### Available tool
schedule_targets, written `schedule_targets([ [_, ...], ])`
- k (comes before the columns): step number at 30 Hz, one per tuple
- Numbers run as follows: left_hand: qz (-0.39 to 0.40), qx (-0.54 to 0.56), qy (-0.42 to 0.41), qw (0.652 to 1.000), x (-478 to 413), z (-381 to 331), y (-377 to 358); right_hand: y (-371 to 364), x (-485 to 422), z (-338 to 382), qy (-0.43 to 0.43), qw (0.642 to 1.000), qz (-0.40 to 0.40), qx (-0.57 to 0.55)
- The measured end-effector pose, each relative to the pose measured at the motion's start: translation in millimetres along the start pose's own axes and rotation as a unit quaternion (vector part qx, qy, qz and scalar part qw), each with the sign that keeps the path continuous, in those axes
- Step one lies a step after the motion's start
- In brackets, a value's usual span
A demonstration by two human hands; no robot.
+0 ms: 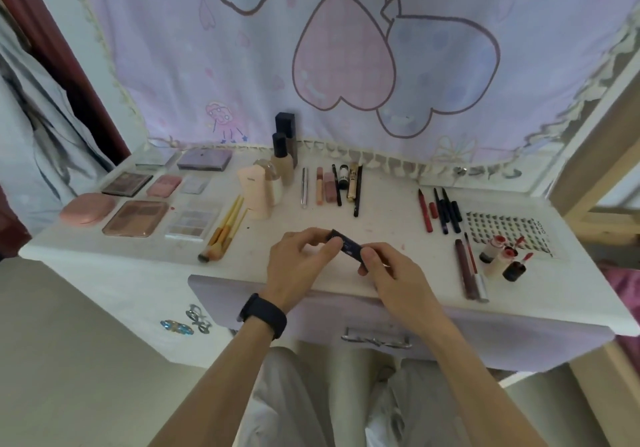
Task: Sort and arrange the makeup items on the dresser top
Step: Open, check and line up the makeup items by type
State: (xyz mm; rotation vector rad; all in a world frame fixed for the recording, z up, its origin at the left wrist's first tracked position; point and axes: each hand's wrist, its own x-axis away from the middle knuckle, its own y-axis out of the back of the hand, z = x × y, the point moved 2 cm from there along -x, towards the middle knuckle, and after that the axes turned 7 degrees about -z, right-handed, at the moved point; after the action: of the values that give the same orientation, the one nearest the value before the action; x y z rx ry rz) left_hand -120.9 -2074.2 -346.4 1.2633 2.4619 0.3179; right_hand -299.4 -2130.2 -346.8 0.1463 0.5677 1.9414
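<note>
White tabletop [381,218] below a pastel balloon curtain [346,66]. Items lie by kind: palettes [136,218] far left, brushes [225,232] beside them, bottles [282,166] upright at the back, pencils [337,187] centre, liners [443,211] right, lash tray [505,235] and red lip tints [502,256] at the right end. Sorting looks mostly done.

Left hand [298,266] and right hand [391,273] meet over the front centre, just above the surface. Each grip pinches one end of a small dark tube [346,244]. Two-ended hold probably serves to seat the cap or read the label before placing. Cap state: cannot tell. Likely home, judged by shape: the liners.
</note>
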Motion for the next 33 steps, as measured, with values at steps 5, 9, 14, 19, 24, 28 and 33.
schedule_targets([
  [5,0.027,-0.132,-0.058,0.989,9,-4,-8,-2,-6,-1,-0.011,1.000,-0.003,0.004],
  [9,0.015,-0.195,-0.094,0.976,11,-4,-16,-1,-10,-2,-0.014,1.000,0.021,0.009],
  [14,-0.011,-0.190,-0.056,0.980,10,3,-19,-7,1,-3,0.029,0.999,-0.010,0.023],
  [19,-0.072,-0.080,-0.031,0.994,9,9,-10,4,-10,-11,-0.042,0.992,-0.069,-0.092],
  [24,-0.056,-0.092,-0.033,0.994,9,7,-9,-2,-3,-9,-0.005,0.994,-0.055,-0.093],
  [28,-0.046,-0.110,-0.040,0.992,11,3,-7,-1,-1,-3,-0.026,0.983,-0.052,-0.172],
  [33,-0.054,-0.083,-0.018,0.995,10,3,-7,3,4,2,-0.045,0.972,-0.046,-0.224],
])
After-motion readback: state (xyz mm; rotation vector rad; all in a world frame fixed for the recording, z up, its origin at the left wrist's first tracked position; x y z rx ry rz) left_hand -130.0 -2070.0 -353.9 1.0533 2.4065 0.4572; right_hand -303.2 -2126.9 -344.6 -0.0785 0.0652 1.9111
